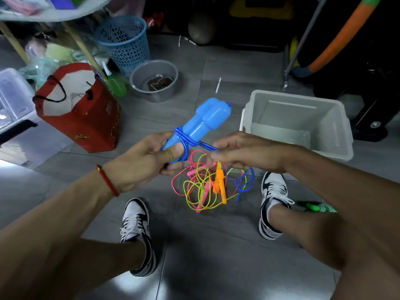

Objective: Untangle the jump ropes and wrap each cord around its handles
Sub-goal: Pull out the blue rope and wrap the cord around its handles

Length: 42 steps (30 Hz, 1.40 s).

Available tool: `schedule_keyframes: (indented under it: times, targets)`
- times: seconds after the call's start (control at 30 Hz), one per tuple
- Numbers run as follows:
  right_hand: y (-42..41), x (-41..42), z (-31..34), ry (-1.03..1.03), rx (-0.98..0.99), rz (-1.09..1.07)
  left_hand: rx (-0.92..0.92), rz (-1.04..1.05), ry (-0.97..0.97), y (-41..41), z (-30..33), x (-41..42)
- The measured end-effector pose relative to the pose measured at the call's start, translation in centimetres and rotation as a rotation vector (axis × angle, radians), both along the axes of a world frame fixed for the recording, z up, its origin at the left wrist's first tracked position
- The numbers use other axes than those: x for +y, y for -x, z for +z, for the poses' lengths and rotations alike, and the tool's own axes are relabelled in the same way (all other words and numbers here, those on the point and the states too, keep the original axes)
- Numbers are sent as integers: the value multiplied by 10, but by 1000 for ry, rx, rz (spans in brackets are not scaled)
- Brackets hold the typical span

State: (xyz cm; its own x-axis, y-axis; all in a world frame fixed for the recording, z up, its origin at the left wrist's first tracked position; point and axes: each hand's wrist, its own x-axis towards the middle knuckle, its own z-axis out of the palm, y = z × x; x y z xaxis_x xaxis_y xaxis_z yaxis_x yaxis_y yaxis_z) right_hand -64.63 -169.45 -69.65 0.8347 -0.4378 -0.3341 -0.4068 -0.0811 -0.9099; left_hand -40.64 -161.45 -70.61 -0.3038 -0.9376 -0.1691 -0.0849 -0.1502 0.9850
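Wrapping blue cord (pixel 240 182) on the blue handles (pixel 201 124): left hand (pixel 142 163) grips both handles, right hand (pixel 238 152) fingers pinch the cord just beside them, slack trails into the floor tangle (pixel 205 187); next turn likely needs tension.

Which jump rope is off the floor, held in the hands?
The blue jump rope: its cord is partly wound around its handles, while the pink, yellow and orange ropes lie tangled below.
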Motion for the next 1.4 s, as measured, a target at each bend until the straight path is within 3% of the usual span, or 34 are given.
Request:
schedule_keyframes:
  times: [0.1, 0.23, 0.43, 0.53, 0.7, 0.83, 0.97, 1.1, 1.23, 1.4]
  targets:
    - [-4, 6, -1, 194, 81, -54, -96, -19, -20, -7, -7, -3]
    - [-9, 14, -3, 192, 152, -125, -272, 11, -50, -7, -14, -5]
    - [-21, 25, 0, 314, 291, -206, -893, 94, 224, -7, -21, -12]
    - [-24, 27, 1, 420, 385, -165, -970, 94, 309, 0, -28, -12]
    - [-27, 35, -3, 744, 541, 118, -1119, 25, 162, 15, -36, -15]
    - [-28, 32, 10, 808, 544, 179, -1328, -158, 127, 24, -38, -12]
    - [-23, 16, 19, 865, 484, 45, -1346, -397, 208, 31, -30, -6]
    - [-20, 4, 21, 894, 430, 43, -1244, -581, 229, 42, -13, 3]
    - [-11, -11, 16, 766, 390, 34, -1151, -590, 283, 42, -2, 12]
    - [-16, -13, 12, 713, 318, 69, -1098, -494, 495, 40, -2, 18]
